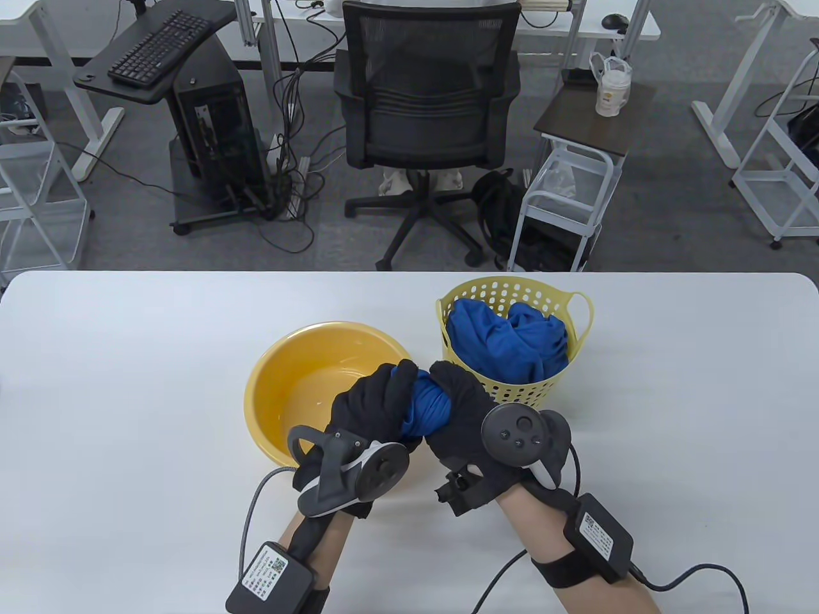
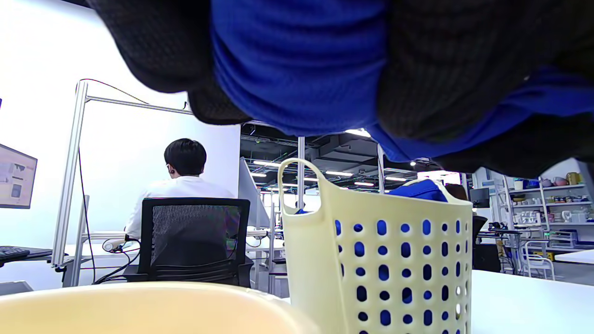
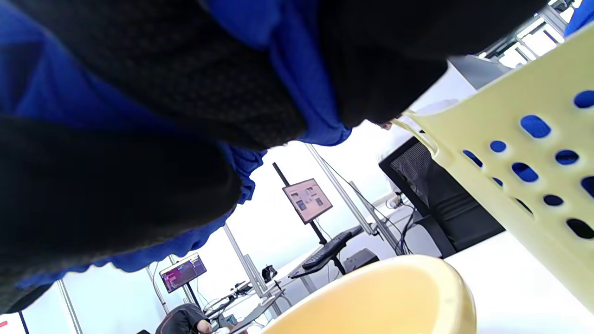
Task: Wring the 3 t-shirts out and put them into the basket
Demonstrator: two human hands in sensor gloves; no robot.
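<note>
Blue cloth, twisted into a short thick roll, is the shirt now being wrung. It is held in the air between the two hands, above the near right edge of the basin and just in front of the basket. The left hand grips one end with its fingers curled round the cloth, and the right hand grips the other end in the same way — both are clamped tight on the shirt, and the two hands almost touch. In the wrist views the blue fabric bulges out between the black gloved fingers, so the grip looks firm.

The basin is yellow and holds no other cloth as far as I can see; only a wet shine shows at the bottom. The basket stands just right of the basin and is already filled with blue fabric. I judge that this fabric is the other two shirts, though I cannot count them apart in the folds.

If this is right, the task is nearly complete — what is left is to finish this last wringing and to put the shirt into the basket.

Beyond the table stand an office chair and a keyboard on a stand.
</note>
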